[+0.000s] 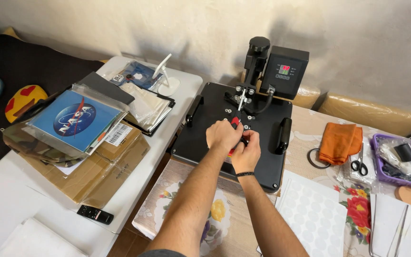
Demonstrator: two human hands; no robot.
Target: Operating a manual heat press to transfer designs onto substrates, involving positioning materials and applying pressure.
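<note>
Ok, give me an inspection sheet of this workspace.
Surface: floral tablecloth under the press; white table alongside.
Job's things: black heat press, red-handled tool over its plate.
Clutter: orange cloth, scissors, purple basket, cardboard box, remote.
Hands: left hand and right hand both closed on the tool.
Cables: black cable to the control box.
Surroundings: plain wall.

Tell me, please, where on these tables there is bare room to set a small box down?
The white table is bare between the cardboard stack and the folded white cloth. Floral tablecloth lies open left of the forearms. Right of the heat press is crowded: orange cloth, scissors, purple basket, sticker sheets.
</note>
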